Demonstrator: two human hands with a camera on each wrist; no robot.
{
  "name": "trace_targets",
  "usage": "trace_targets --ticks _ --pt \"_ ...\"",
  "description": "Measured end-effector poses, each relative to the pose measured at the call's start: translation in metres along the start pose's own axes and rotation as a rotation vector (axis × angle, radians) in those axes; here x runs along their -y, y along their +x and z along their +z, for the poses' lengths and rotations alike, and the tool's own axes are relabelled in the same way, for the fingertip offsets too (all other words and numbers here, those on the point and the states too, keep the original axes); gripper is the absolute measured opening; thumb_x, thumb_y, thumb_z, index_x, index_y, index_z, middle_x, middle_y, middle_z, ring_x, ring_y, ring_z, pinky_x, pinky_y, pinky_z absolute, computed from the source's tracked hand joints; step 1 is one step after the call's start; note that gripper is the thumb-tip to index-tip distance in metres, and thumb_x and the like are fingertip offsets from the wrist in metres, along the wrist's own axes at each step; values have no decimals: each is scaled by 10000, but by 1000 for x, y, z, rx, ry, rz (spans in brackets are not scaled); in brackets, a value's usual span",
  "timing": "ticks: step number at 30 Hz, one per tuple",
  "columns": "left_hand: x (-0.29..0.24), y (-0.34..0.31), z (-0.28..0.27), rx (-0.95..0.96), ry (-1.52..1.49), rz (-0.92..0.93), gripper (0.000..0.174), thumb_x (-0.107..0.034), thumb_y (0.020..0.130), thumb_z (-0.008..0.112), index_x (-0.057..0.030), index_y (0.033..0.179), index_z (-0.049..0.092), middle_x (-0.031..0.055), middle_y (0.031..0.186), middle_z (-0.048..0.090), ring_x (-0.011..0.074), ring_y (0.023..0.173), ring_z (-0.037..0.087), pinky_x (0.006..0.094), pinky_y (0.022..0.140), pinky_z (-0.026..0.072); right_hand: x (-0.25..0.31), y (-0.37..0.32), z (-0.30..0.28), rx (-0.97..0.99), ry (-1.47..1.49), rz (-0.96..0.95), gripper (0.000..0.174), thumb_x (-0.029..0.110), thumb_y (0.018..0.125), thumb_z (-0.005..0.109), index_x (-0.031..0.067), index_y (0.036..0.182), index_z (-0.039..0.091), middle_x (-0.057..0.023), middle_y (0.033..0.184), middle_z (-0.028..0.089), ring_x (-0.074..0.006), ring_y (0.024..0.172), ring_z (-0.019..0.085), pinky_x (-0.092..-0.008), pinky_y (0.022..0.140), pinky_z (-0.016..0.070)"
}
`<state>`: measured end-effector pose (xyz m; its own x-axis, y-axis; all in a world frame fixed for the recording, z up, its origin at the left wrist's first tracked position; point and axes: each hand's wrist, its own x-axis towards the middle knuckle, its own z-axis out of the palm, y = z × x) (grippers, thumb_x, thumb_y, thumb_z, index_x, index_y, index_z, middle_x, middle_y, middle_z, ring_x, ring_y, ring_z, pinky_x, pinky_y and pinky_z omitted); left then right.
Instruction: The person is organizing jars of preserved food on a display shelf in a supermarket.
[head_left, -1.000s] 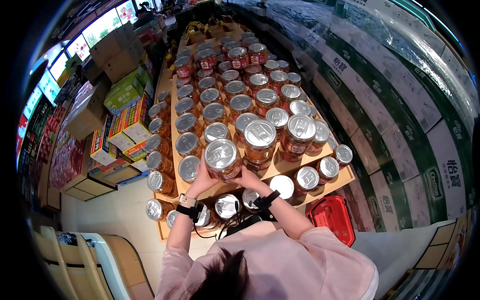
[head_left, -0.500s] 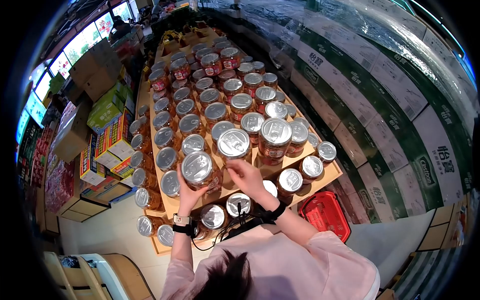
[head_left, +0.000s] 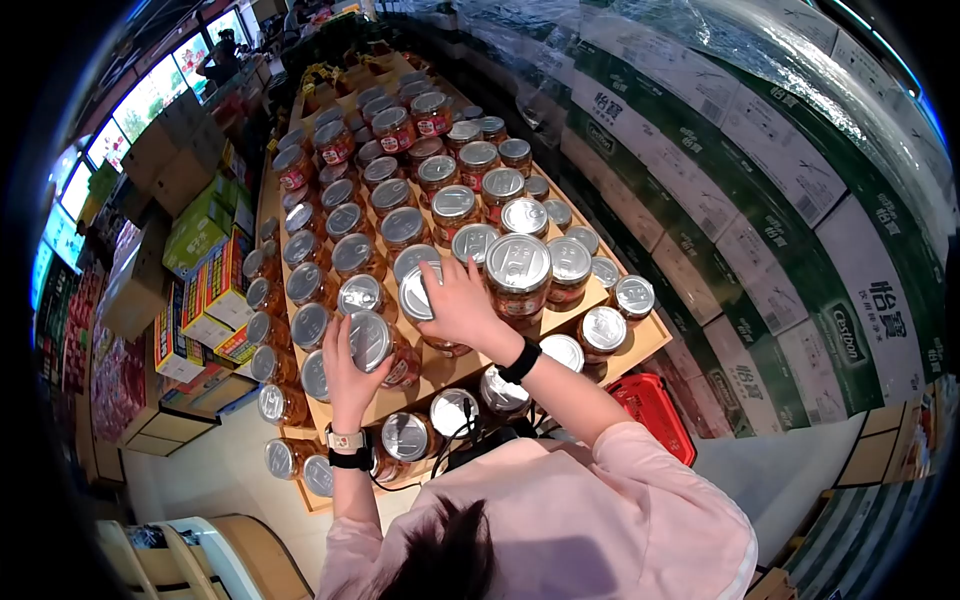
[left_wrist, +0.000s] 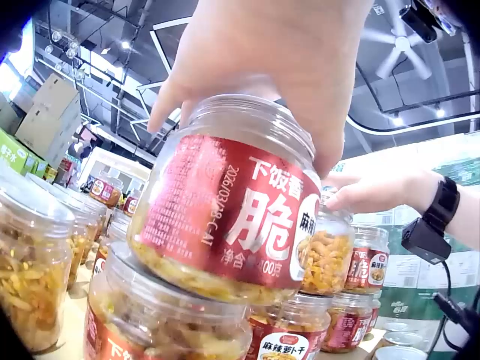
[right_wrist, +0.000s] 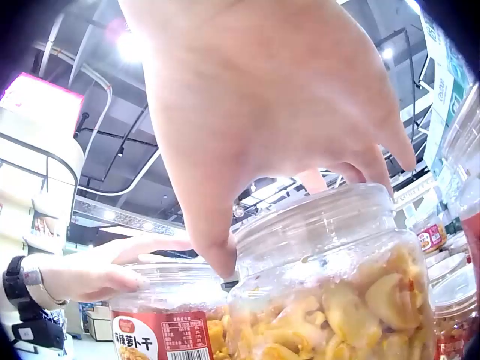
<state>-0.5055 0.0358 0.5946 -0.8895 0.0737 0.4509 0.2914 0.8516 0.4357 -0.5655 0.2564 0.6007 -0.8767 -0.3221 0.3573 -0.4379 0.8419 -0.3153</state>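
Near the display table's (head_left: 645, 340) front edge, left hand (head_left: 352, 380) grips one pickle jar (left_wrist: 232, 214), right hand (head_left: 465, 310) a second jar (right_wrist: 330, 300) — from above, presumably for steadiness.

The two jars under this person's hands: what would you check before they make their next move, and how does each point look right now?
1. Left hand has hold of the left jar: ok, thumb and fingers are around its upper part.
2. Right hand has hold of the right jar: ok, thumb and fingers span its top rim.
3. Left jar's silver lid is on: ok.
4. Left jar sits squarely on the jar below: cannot tell; it looks offset, and full contact isn't clear.
5. Right jar's base is fully supported: cannot tell; the right wrist view cuts it off.
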Motion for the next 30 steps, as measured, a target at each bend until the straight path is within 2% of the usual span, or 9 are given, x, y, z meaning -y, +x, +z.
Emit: trace_targets --ticks 7,10,13,15,17,21,24,27,30 --pt "-11 15 1 60 280 65 808 -355 643 771 -120 1333 422 185 1312 426 369 1223 394 476 1031 307 0 3 13 -149 65 -11 960 520 648 726 16 1357 320 -340 1312 350 -429 1286 298 -573 1069 163" --pt "-6 18 3 106 138 17 797 -339 639 772 -116 1325 435 182 1307 430 370 1211 403 467 1010 334 -4 -1 8 -179 230 -35 836 474 747 666 17 1358 324 -307 1374 315 -401 1320 267 -544 1091 131" --pt "-5 15 4 91 103 9 789 -316 639 767 -121 1327 433 181 1299 435 370 1205 406 461 990 357 -23 -20 -37 -398 292 -8 719 384 811 631 7 1348 338 -237 1366 371 -367 1292 325 -504 1091 177" --pt "-4 16 6 70 98 14 786 -301 635 767 -126 1325 435 176 1294 439 366 1201 409 461 988 360 -54 -36 -47 -778 480 152 558 286 872 576 0 1311 387 -190 1345 416 -340 1254 382 -455 1067 252" --pt "-5 16 6 69 88 3 785 -290 630 767 -131 1324 437 169 1290 443 360 1199 412 459 986 362 -97 -47 -48 -877 613 461 458 255 905 539 -10 1263 434 -184 1302 460 -319 1211 431 -394 1028 315" --pt "-8 17 5 76 67 -22 785 -276 622 767 -144 1324 442 153 1291 448 349 1201 416 447 987 366 -210 -68 -12 -611 1060 757 496 283 906 551 -32 1269 429 -190 1280 488 -303 1201 450 -336 1001 342" --pt "-8 17 5 77 69 -25 777 -271 622 767 -150 1321 449 149 1296 448 350 1207 415 445 992 367 -254 -72 23 -417 996 860 553 293 885 578 -17 1309 404 -203 1310 467 -304 1222 438 -346 1001 345" --pt "-11 17 4 82 64 -46 773 -271 623 767 -152 1319 451 146 1296 449 347 1214 411 447 993 367 -246 -69 16 -258 906 796 608 333 897 550 13 1371 344 -200 1392 388 -275 1308 349 -324 1047 288" --pt "-11 17 4 81 73 -37 767 -272 628 766 -152 1318 454 142 1299 447 346 1215 411 445 990 371 -262 -71 33 -197 773 764 685 263 822 659 15 1367 327 -213 1370 404 -297 1278 385 -346 1015 341"
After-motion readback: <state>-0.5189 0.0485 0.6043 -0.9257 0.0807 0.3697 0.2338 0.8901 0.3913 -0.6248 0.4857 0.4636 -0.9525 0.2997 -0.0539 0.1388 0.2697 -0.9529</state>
